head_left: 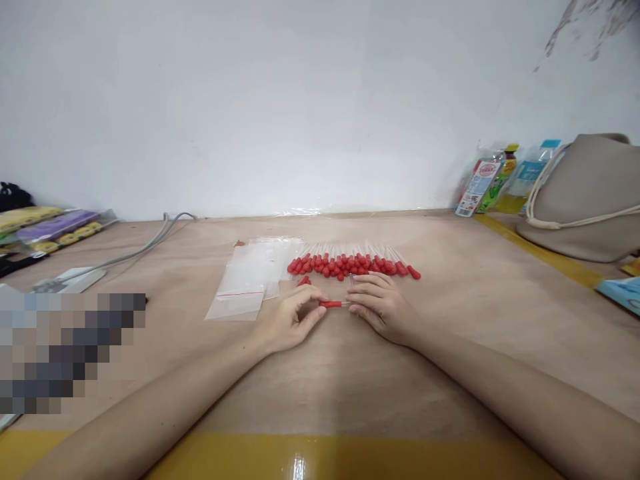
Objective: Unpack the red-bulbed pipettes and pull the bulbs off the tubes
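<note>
In front of me, a dropper with a red rubber bulb point(333, 304) and a thin clear tube lies level between my hands. My left hand point(290, 320) pinches the bulb end with thumb and fingers. The fingers of my right hand point(383, 308) close around the clear tube end, covering most of it. Just beyond is a row of several similar droppers point(350, 264), red bulbs toward me and tubes toward the wall. A small red piece point(304, 281) lies beside my left fingertips. Clear zip bags point(240, 273) are spread flat to the left of the row.
A grey cable point(150, 243) runs across the left of the table, near colourful packets point(60, 230). Leaning at the back right are a drink carton point(480, 188), bottles point(533, 173) and a beige bag point(590, 200). A white wall point(320, 113) bounds the far edge.
</note>
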Tool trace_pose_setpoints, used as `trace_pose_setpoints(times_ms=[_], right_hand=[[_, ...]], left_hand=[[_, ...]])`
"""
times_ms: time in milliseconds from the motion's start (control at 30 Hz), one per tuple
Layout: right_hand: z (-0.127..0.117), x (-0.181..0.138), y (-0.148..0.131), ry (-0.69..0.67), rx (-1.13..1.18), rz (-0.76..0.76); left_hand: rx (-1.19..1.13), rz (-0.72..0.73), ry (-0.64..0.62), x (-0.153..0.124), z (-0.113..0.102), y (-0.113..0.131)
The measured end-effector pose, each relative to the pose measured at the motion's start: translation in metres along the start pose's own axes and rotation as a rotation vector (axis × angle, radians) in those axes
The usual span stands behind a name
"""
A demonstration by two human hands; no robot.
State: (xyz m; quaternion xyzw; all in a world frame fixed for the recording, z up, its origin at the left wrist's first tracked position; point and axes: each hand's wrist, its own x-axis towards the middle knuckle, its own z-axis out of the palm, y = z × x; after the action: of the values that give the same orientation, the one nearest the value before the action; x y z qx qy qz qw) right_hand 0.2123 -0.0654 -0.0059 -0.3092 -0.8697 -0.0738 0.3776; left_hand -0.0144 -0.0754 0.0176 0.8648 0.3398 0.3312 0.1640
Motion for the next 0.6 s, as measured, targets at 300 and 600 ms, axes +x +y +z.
trace_pose_setpoints(times_ms=[300,600], right_hand=[[0.002,0.0,-0.006,-0.023,0.08,-0.057],[0.007,0.001,-0.008,0.037,0.194,-0.106]], left_hand=[[0.16,0.244,0.025,0.01,0.019,0.0],[0.25,0.242,-0.031,0.008,0.018,0.003]])
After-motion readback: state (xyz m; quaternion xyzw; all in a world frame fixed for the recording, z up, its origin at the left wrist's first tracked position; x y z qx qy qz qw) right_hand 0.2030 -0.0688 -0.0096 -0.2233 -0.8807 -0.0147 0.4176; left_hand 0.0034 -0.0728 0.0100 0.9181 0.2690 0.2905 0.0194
